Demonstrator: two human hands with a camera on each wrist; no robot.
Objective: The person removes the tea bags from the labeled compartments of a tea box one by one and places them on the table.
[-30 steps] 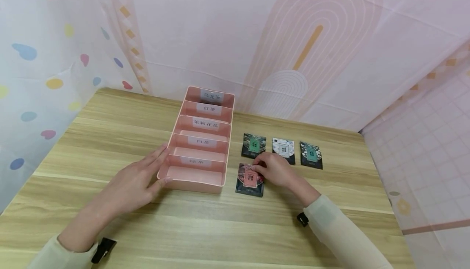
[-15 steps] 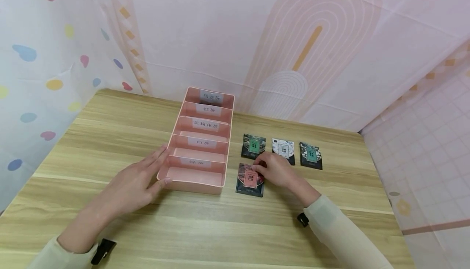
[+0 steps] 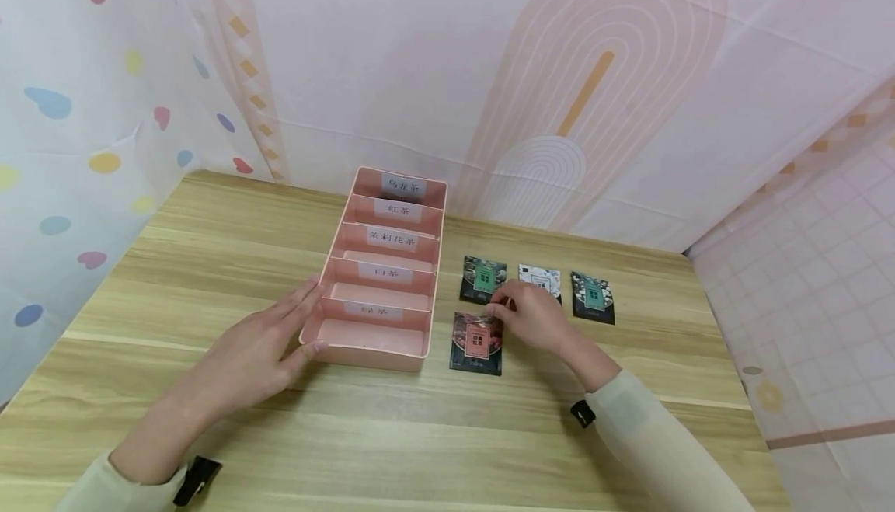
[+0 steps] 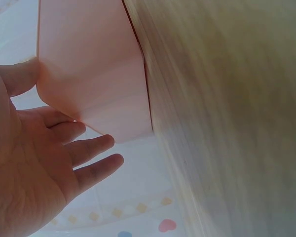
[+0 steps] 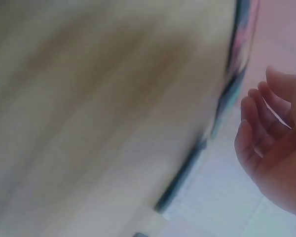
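A long pink divided box [image 3: 374, 358] stands on the table, its compartments carrying Chinese tea-name labels. My left hand [image 3: 255, 353] rests at its near left corner, thumb on the front rim and fingers along the side. In the left wrist view the fingers [image 4: 96, 168] are spread and fairly straight beside the box wall. To the box's right lies a tea sachet with a red label [image 3: 478, 346]. My right hand [image 3: 534, 319] hovers just beyond its upper right corner. In the right wrist view its loosely curled fingers [image 5: 251, 131] hold nothing.
Behind the red-labelled sachet, a row runs rightward: a green-labelled sachet [image 3: 482, 280], a white one [image 3: 541, 275] partly covered by my right hand, and a teal-labelled one [image 3: 593, 298]. Patterned cloth walls [image 3: 391, 46] border the wooden table [image 3: 391, 442] at the back and sides.
My right hand has let go of the red-labelled sachet's corner and shifted slightly up and right. That sachet stays where it was. The left hand and box look unmoved.
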